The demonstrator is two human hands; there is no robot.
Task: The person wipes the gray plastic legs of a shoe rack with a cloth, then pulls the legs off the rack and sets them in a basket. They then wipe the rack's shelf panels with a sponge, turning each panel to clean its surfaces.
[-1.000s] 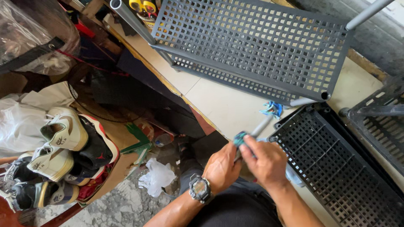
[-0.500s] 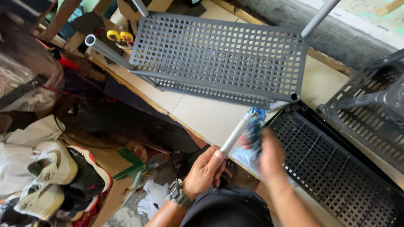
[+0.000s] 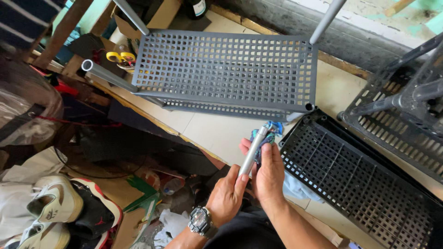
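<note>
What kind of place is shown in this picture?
Probably a cluttered home storage or work corner. Grey perforated rack shelves lie on a tiled ledge, worn shoes are piled below, and scissors lie among wooden pieces.

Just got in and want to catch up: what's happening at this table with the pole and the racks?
A person holds a grey metal pole in the left hand and presses a blue cloth against it with the right hand. A grey perforated shelf with poles attached lies on the pale tabletop ahead. A black perforated shelf lies to the right.
</note>
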